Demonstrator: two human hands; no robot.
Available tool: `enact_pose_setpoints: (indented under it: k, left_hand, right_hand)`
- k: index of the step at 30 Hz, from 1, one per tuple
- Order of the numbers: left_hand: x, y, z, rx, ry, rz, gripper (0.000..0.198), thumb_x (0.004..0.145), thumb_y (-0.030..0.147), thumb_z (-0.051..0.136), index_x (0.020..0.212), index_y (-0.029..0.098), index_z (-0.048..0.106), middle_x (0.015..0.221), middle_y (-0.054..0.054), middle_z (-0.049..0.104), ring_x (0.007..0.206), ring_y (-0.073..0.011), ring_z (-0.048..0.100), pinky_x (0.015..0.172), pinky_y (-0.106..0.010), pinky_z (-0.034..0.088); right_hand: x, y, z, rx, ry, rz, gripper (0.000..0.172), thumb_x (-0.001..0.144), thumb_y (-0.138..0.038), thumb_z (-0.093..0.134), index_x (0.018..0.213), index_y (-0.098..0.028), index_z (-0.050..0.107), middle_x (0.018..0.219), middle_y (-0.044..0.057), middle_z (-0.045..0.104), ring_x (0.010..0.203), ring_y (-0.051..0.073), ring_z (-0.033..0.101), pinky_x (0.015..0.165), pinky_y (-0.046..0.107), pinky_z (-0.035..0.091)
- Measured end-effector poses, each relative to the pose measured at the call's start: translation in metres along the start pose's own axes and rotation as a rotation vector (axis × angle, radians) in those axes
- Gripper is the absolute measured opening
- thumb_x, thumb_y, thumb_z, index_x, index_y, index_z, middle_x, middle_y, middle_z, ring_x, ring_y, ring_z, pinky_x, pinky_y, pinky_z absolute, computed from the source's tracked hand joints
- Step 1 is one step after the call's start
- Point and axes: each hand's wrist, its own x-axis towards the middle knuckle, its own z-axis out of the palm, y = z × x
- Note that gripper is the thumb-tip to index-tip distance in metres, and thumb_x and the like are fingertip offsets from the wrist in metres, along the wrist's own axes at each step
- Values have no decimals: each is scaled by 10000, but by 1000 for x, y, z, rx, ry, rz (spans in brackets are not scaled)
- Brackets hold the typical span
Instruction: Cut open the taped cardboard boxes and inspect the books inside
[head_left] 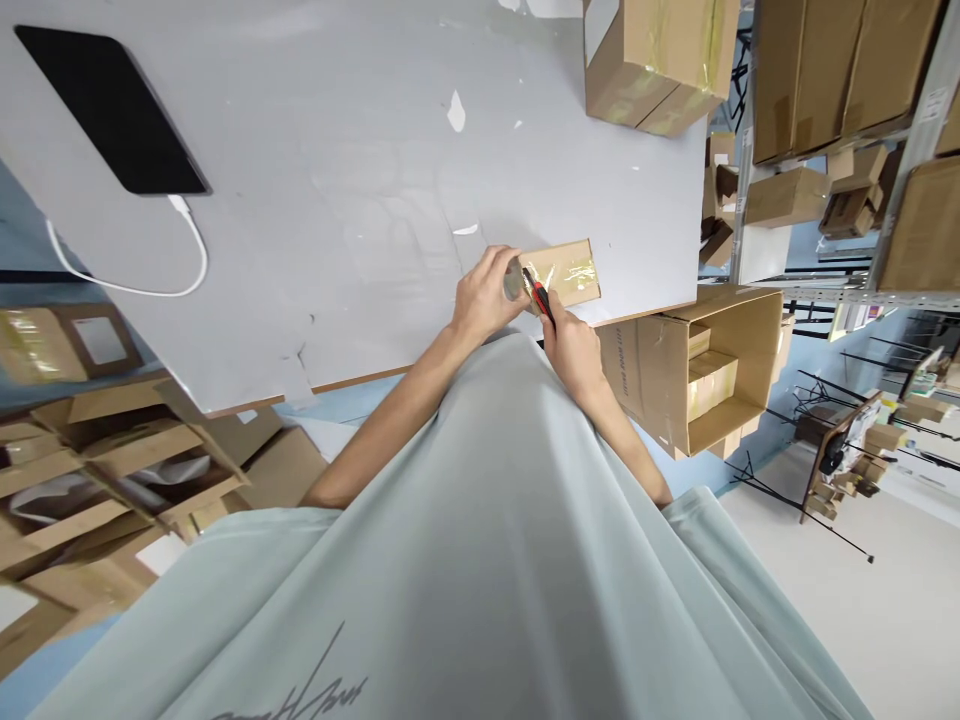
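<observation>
A small cardboard box (576, 272) with shiny clear tape along its top lies at the front edge of the white table. My left hand (484, 297) is closed at the box's left end, steadying it. Beside those fingers shows a roundish greyish patch (514, 281), whose kind I cannot make out. My right hand (574, 350) grips a red and black utility knife (540, 294), its tip against the taped top of the box. The palm hides the rear of the knife's handle.
A larger taped carton (660, 65) stands at the table's back right. At the far left a tablet (112, 110) lies with a white cable (202, 262) attached. Below the right edge is an open carton (652, 370) holding smaller boxes. Shelving (765, 255) stands farther right; open cartons (112, 470) sit lower left.
</observation>
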Motion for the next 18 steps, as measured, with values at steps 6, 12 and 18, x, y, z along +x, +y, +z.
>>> enact_pose_setpoints:
  k: [6, 12, 18]
  left_hand:
    - [-2, -3, -7, 6, -11, 33, 589, 905, 284, 741, 1488, 303, 659, 1487, -88, 732, 1256, -286, 765, 1083, -402, 631]
    - [-2, 1, -7, 13, -43, 93, 604, 880, 245, 732, 1479, 286, 672, 1501, -96, 736, 1315, -296, 747, 1127, -409, 607]
    - [-6, 1, -12, 15, -86, 91, 590, 879, 245, 745, 1463, 299, 681, 1471, -89, 742, 1285, -302, 749, 1116, -421, 604]
  right_hand:
    - [0, -20, -14, -132, -69, 19, 612, 1235, -243, 303, 1844, -182, 293, 1371, 207, 808, 1202, 308, 811, 1043, 402, 616]
    - [-15, -19, -30, -189, -143, 57, 552, 1230, -225, 333, 1775, -188, 410, 1319, 210, 825, 1218, 317, 816, 1028, 401, 625]
    - [-21, -15, -27, -162, -198, 73, 567, 1222, -249, 377, 1784, -177, 387, 1351, 217, 818, 1268, 329, 798, 1037, 408, 621]
